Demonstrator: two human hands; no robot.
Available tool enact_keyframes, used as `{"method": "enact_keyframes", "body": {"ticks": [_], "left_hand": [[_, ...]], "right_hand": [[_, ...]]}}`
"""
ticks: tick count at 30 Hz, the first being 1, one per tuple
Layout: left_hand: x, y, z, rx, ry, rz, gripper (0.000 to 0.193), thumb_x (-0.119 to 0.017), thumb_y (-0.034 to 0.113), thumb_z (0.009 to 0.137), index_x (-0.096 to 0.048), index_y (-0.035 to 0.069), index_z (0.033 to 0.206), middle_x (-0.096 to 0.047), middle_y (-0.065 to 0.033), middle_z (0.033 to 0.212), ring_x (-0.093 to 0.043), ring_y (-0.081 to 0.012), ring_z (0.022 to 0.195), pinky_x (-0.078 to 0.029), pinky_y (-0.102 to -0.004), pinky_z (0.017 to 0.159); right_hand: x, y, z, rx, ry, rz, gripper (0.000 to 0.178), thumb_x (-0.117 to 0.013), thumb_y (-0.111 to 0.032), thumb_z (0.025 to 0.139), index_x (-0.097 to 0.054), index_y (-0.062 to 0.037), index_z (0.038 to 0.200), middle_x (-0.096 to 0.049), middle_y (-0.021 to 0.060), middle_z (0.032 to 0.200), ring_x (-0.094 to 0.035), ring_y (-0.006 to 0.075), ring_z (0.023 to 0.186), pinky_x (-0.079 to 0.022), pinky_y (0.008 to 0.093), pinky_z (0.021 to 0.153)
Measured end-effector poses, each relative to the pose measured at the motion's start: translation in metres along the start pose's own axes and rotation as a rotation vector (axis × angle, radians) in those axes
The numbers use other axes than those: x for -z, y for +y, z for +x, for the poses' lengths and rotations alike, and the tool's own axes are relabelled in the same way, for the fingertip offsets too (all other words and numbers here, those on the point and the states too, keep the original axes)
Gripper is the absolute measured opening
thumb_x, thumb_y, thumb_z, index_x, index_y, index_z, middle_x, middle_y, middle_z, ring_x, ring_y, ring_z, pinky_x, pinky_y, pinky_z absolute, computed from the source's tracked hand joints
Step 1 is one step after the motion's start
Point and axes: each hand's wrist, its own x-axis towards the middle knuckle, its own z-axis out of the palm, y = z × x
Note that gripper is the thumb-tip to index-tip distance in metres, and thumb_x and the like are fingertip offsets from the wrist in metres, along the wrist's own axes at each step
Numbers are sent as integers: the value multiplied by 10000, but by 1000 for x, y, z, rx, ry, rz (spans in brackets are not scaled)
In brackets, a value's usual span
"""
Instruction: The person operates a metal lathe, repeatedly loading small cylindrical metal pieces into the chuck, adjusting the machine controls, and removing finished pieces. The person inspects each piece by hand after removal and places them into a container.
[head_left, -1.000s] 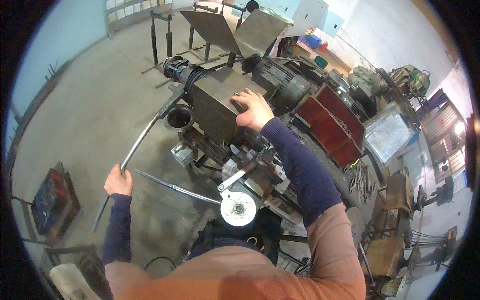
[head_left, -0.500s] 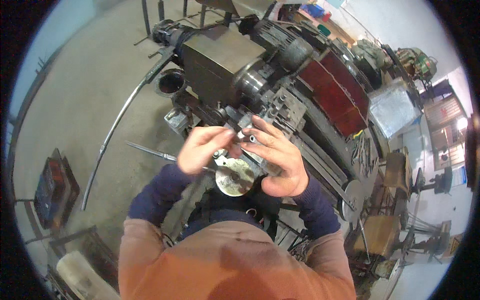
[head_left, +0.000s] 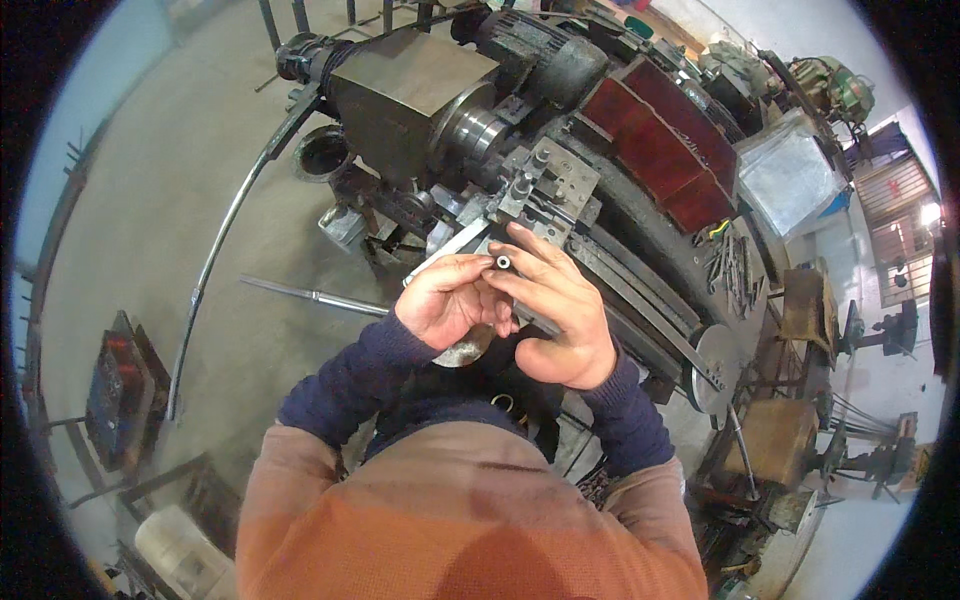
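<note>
A small metal tube point(head_left: 503, 262) shows its round end, with a dark hole in the middle, between my hands. The fingers of my right hand point(head_left: 565, 315) close around it, some stretched past it. My left hand point(head_left: 450, 305) meets it from the other side, its upper fingertips against the tube and its other fingers curled below. The tube's length is hidden by my fingers. Below my hands a round, pale handwheel point(head_left: 466, 350) of the lathe is partly covered. Just beyond my left hand lies a pale flat bar point(head_left: 460, 241).
Ahead stand the lathe's headstock point(head_left: 405, 95), shiny chuck point(head_left: 472, 135) and tool post point(head_left: 550, 180). A long lever point(head_left: 215, 250) hangs at the left; a metal handle point(head_left: 315, 295) juts out beside my left wrist. Hand tools point(head_left: 735, 265) lie right of a dark red box point(head_left: 660, 150).
My left hand, blurred before, has turned its palm up and come against the tube. The view has shifted slightly, and my hands now cover more of the handwheel.
</note>
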Motion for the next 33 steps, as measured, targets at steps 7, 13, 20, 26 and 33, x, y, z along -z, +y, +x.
{"method": "enact_keyframes", "body": {"ticks": [7,13,20,26,33], "left_hand": [[2,-3,-2,-50,110,103,250,-457,181,905,-569,-43,915,-621,-153,757,-621,-292,647,-513,-374,649],[-18,12,-8,-374,215,1205,169,-581,147,827,-619,-16,806,-609,-132,662,-606,-222,585,-465,-300,551],[-20,18,-3,-691,93,1839,152,-634,131,748,-577,15,669,-537,-114,559,-531,-297,495,-401,-374,447],[-16,18,-5,-539,62,1700,146,-619,139,779,-594,8,719,-570,-124,596,-570,-286,533,-429,-344,474],[-19,22,-8,-404,61,1547,139,-610,140,799,-620,10,848,-620,-140,700,-629,-256,636,-465,-317,583]], "right_hand": [[0,0,-1,-21,-4,20,487,-578,-60,484,-604,-13,968,-562,168,1064,-493,377,1081,-417,429,883],[2,-1,-3,30,-30,-88,385,-590,-91,496,-596,-2,870,-559,148,917,-535,326,810,-468,385,711],[-8,2,-5,49,-19,-148,360,-586,-87,498,-597,7,844,-573,155,946,-552,330,840,-474,381,709],[-12,23,-21,-7,-7,78,366,-603,-168,552,-631,18,866,-596,173,952,-579,333,849,-475,365,735],[-15,33,-32,-86,43,313,399,-602,-316,674,-665,10,897,-612,198,975,-602,323,874,-464,349,773]]}}
